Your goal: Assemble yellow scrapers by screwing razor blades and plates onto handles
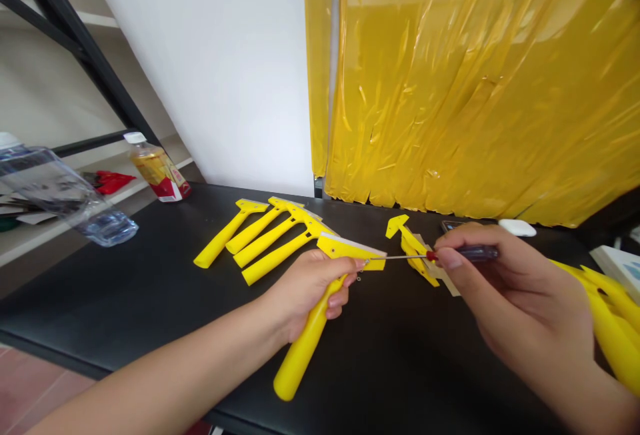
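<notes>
My left hand (320, 288) is wrapped round the neck of a yellow scraper (305, 348), whose handle slants down towards me. A pale blade edge runs along the top of its head. In my right hand (520, 288) is a screwdriver (475, 253) with a dark handle and a red collar, held between thumb and fingers. Its thin shaft points left, and the tip meets the scraper head beside my left thumb, where a small screw seems to sit. A tiny metal nut or washer (359, 279) lies just below the head.
Several yellow scrapers (220, 238) lie in a row on the black table (150, 301). Loose yellow head pieces (417, 255) lie beyond the screwdriver, with more yellow handles (615, 321) at the right. A drink bottle (157, 168) and a clear bottle (75, 195) stand left. Yellow sheeting (450, 88) hangs behind.
</notes>
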The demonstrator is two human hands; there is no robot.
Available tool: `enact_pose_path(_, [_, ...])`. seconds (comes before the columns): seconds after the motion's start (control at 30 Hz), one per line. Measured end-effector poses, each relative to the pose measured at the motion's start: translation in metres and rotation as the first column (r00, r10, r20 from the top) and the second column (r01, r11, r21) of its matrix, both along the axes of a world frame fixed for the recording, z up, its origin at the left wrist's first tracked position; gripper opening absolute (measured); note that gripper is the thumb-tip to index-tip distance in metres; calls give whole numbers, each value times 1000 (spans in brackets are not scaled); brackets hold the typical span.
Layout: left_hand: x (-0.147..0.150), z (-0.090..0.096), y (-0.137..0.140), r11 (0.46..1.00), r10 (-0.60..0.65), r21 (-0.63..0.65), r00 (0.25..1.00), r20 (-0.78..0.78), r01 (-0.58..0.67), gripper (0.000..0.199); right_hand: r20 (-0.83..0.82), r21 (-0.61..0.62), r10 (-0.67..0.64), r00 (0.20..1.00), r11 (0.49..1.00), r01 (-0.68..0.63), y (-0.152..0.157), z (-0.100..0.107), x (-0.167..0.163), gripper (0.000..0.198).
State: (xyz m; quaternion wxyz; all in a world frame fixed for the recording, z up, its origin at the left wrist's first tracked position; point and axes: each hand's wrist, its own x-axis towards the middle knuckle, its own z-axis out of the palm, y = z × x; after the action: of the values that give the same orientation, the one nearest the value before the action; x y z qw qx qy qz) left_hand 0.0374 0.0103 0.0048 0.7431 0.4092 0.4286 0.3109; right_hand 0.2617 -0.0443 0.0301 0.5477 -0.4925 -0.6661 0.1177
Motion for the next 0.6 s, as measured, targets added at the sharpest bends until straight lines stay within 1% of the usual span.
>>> enact_pose_path(0.17, [-1,-1,1,1000,-17,-4,1000,14,17,31,-33,-37,-15,999,999,14,3,-3,2,4])
enact_pose_path(0.27, [-2,0,1,999,-32,5,999,25,32,32,-75,-96,-32,997,995,24,7,-7,8,8])
enact_pose_path(0.33, [-3,0,1,999,-38,12,999,24,37,33,-131,-138,-23,991,990,5,10,-8,12,11])
enact_pose_path(0.43, [-3,2,0,999,-39,26,999,20,38,34,-214,-164,8,977,986,-44,13,-10,14,14])
enact_pose_path(0.6, [-3,0,0,999,-34,42,999,34,33,33,-268,-204,33,963,975,-90,17,-13,15,16])
